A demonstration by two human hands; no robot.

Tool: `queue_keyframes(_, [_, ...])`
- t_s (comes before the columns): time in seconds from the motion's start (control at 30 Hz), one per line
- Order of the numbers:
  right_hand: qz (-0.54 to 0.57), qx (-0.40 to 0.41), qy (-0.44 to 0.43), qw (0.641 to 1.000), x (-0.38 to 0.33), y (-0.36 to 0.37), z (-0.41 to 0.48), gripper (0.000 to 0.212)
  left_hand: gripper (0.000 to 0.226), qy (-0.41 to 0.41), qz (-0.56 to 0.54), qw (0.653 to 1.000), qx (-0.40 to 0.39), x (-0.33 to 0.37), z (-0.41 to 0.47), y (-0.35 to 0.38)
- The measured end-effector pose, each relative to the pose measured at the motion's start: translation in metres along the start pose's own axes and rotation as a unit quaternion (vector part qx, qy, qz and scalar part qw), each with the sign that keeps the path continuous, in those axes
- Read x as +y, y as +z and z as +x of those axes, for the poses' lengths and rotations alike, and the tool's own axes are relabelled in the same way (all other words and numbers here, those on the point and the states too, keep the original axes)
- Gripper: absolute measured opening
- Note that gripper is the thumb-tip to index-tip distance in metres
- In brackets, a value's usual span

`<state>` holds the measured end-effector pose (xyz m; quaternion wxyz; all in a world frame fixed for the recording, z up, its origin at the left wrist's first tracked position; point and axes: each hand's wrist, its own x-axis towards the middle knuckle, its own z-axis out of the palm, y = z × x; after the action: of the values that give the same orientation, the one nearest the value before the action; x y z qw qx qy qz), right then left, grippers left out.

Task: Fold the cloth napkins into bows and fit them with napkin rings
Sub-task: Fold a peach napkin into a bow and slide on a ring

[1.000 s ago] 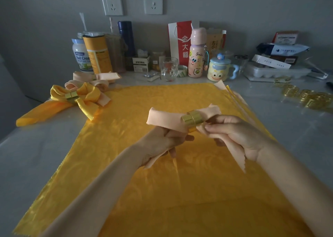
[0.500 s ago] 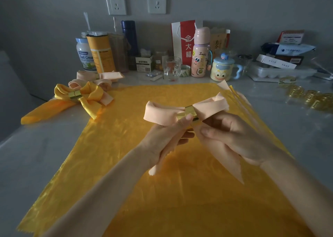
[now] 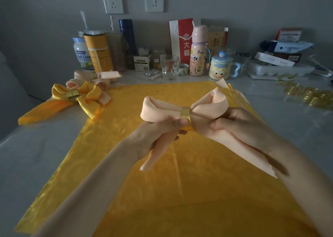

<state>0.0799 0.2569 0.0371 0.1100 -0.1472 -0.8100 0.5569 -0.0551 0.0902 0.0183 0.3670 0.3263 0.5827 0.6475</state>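
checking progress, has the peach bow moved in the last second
Yes: the peach bow has risen toward the far edge of the yellow cloth, its right loop nearly reaching it.

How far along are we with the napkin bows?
Done: a ringed yellow bow and peach bows lie at the far left. In hand: the left hand and right hand hold a peach bow with a ring already round its middle. Left: the yellow cloth lies flat and unfolded, and spare rings wait on the right.
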Motion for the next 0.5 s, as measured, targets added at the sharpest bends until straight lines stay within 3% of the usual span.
queue_keyframes(0.07, [0.034, -0.037, 0.014, 0.999, 0.0, -0.006, -0.002, 0.017, 0.018, 0.008, 0.021, 1.0, -0.013, 0.004, -0.003, -0.002])
queue_keyframes(0.17, [0.031, -0.141, 0.015, 0.989, 0.006, -0.017, -0.003, 0.054, 0.02, -0.001, 0.045, 0.998, -0.035, 0.008, -0.005, -0.001])
queue_keyframes(0.27, [0.04, -0.176, 0.01, 0.984, 0.01, -0.013, -0.002, 0.07, 0.011, -0.008, 0.064, 0.997, -0.037, 0.007, -0.005, 0.004])
queue_keyframes(0.33, [0.095, -0.156, 0.007, 0.983, 0.009, -0.002, -0.001, 0.066, 0.004, -0.011, 0.081, 0.996, -0.02, 0.006, -0.004, 0.006])
queue_keyframes(0.5, [0.151, 0.004, -0.004, 0.989, 0.012, 0.026, 0.002, 0.037, 0.019, 0.007, 0.101, 0.995, -0.004, -0.005, 0.0, 0.008])
